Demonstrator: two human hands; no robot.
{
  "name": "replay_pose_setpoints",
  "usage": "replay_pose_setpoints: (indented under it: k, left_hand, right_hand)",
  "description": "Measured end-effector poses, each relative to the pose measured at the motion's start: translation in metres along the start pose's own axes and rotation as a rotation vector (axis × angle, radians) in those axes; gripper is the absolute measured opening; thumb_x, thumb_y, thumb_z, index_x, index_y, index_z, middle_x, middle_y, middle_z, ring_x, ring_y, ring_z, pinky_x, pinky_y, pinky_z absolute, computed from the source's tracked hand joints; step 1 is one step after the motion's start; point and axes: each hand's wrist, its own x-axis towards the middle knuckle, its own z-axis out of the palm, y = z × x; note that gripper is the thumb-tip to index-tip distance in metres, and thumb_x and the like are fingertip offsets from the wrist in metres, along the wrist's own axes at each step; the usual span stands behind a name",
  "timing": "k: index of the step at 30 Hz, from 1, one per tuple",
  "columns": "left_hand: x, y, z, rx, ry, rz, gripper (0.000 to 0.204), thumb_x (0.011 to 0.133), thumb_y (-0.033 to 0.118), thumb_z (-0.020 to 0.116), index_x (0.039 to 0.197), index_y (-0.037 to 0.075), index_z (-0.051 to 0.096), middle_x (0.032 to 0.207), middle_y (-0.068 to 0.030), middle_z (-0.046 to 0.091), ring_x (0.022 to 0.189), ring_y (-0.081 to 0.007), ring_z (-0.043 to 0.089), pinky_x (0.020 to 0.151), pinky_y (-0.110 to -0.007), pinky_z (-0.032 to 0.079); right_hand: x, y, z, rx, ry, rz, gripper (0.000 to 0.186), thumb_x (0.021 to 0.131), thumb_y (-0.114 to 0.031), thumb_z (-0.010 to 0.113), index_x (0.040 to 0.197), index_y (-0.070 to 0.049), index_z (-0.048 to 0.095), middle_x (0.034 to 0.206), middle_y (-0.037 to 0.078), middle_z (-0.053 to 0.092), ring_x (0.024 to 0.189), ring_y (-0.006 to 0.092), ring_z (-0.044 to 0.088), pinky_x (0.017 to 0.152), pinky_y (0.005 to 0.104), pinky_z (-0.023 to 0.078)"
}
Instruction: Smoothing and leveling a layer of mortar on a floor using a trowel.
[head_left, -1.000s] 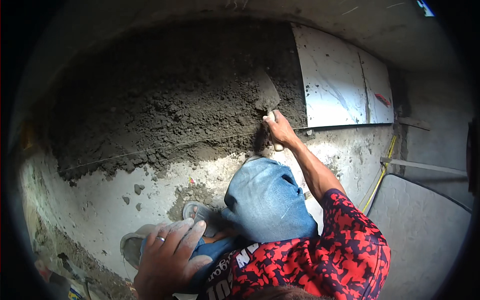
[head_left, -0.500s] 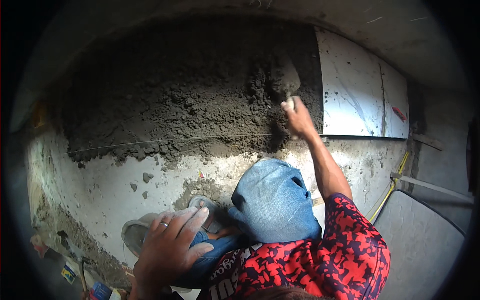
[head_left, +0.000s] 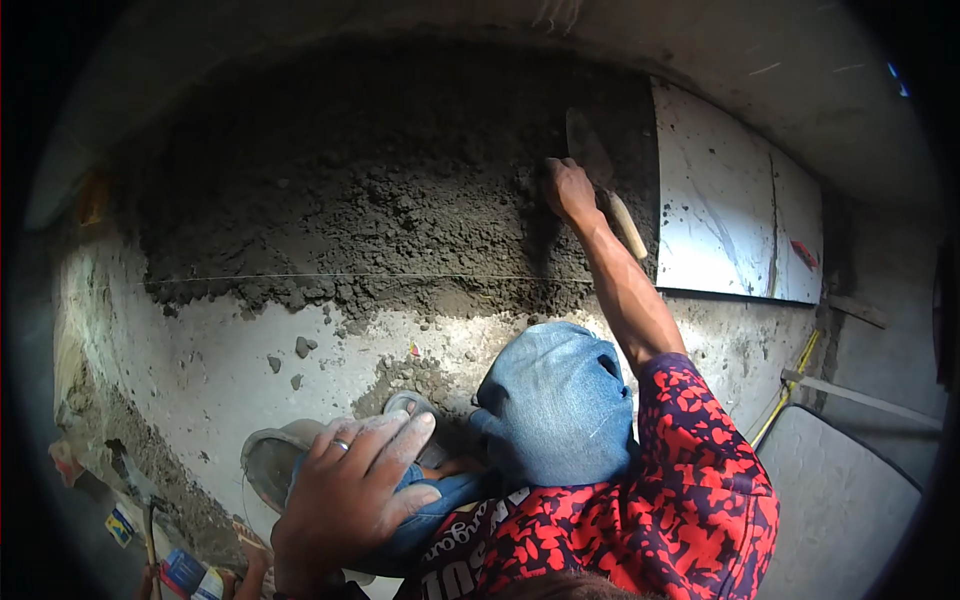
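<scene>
My right hand (head_left: 572,188) reaches into the dark lumpy mortar bed (head_left: 350,190), fingers curled; what they hold, if anything, is hidden. The trowel (head_left: 621,212) lies on the mortar just right of it, out of my grip, blade away from me. My left hand (head_left: 360,475), dusty and wearing a ring, rests on my jeans-clad leg with fingers out and nothing held. A thin string (head_left: 380,275) crosses the mortar's near edge. Marbled white tiles (head_left: 725,195) with scattered mortar specks adjoin the bed at the right, a small red object (head_left: 804,254) on them.
Pale dusty floor (head_left: 230,370) runs before the mortar, under my feet. At right are a yellow tape or strip (head_left: 805,355), a metal bar (head_left: 870,395) and a grey board (head_left: 820,500). Another person's hand (head_left: 253,548) shows at lower left, near tools and packages.
My right hand has released the trowel, leaving it on the mortar, and moved to the left of it and further away from me. My left hand stays on my leg.
</scene>
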Motion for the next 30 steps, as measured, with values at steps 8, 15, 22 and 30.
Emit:
replay_pose_setpoints:
  k: [8, 15, 22, 30]
  left_hand:
    - [-0.017, 0.000, -0.003, 0.085, 0.017, 0.017, 0.055, 0.082, 0.039, 0.062, 0.126, 0.007, 0.054, 0.114, -0.0135, 0.059, 0.104, -0.0283, 0.056, 0.093, -0.043, 0.040]
    - [-0.019, 0.001, -0.006, 0.067, 0.027, 0.044, 0.057, 0.078, 0.038, 0.065, 0.122, 0.003, 0.056, 0.112, -0.0152, 0.060, 0.103, -0.0308, 0.056, 0.095, -0.046, 0.039]
    - [-0.030, 0.001, -0.005, 0.035, 0.118, 0.058, 0.053, 0.081, 0.040, 0.063, 0.123, 0.009, 0.056, 0.112, -0.0137, 0.058, 0.102, -0.0272, 0.057, 0.091, -0.042, 0.041]
    - [-0.027, 0.000, -0.003, 0.046, 0.085, 0.079, 0.058, 0.080, 0.042, 0.062, 0.126, 0.009, 0.053, 0.113, -0.0127, 0.057, 0.103, -0.0274, 0.056, 0.093, -0.043, 0.041]
  right_hand:
    - [-0.037, -0.022, -0.028, 0.175, 0.131, -0.332, 0.028, 0.081, -0.013, 0.058, 0.108, -0.006, 0.058, 0.100, 0.018, 0.056, 0.093, 0.0381, 0.057, 0.074, 0.0467, 0.049]
    - [-0.035, -0.034, -0.003, 0.038, -0.162, -0.079, 0.039, 0.078, -0.018, 0.062, 0.112, -0.005, 0.049, 0.103, 0.024, 0.049, 0.089, 0.0455, 0.055, 0.071, 0.0509, 0.048]
    - [-0.049, -0.065, -0.053, 0.258, -0.257, -0.113, 0.021, 0.079, -0.014, 0.064, 0.093, 0.000, 0.059, 0.081, 0.023, 0.064, 0.081, 0.0364, 0.065, 0.067, 0.0425, 0.050]
    - [-0.084, -0.177, -0.069, 0.686, -0.678, -0.258, 0.052, 0.086, -0.036, 0.065, 0.120, 0.001, 0.055, 0.120, 0.023, 0.057, 0.113, 0.0379, 0.053, 0.097, 0.0421, 0.042]
